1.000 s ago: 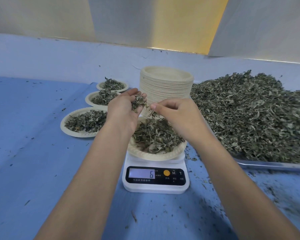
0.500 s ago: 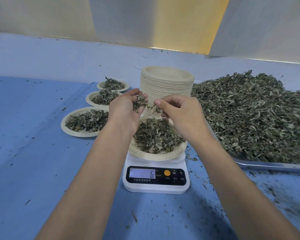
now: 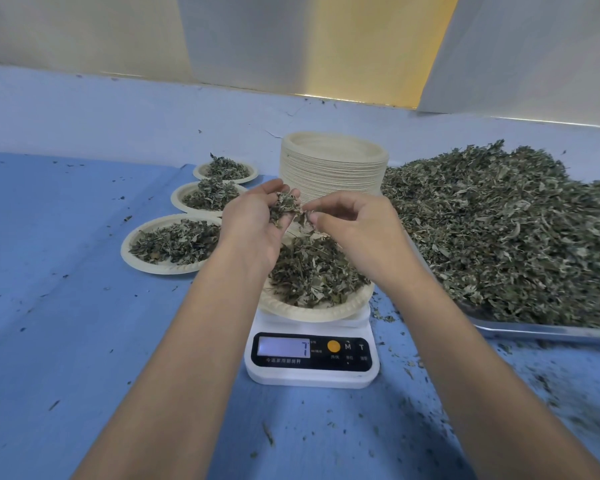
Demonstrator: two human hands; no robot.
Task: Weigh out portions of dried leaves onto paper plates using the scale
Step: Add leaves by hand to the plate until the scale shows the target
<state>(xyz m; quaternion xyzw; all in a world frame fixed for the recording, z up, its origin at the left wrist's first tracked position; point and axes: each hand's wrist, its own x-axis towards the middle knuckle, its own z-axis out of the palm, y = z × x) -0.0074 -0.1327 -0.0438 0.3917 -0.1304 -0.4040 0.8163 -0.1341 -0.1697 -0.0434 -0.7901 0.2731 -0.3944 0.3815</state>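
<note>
A white digital scale stands in the middle of the blue table, its display reading 7. On it sits a paper plate heaped with dried leaves. Above the plate, my left hand is cupped palm-up around a small clump of leaves. My right hand pinches a few leaves at that clump's edge with thumb and fingertips. The hands almost touch over the plate.
A tall stack of paper plates stands behind the scale. Three filled plates line up at the left. A metal tray with a big pile of dried leaves lies at the right. Leaf crumbs dot the table.
The scale reading rose from 6 to 7. My right hand stays at the clump in my left palm, picking leaves from it over the plate; both hands barely shifted.
</note>
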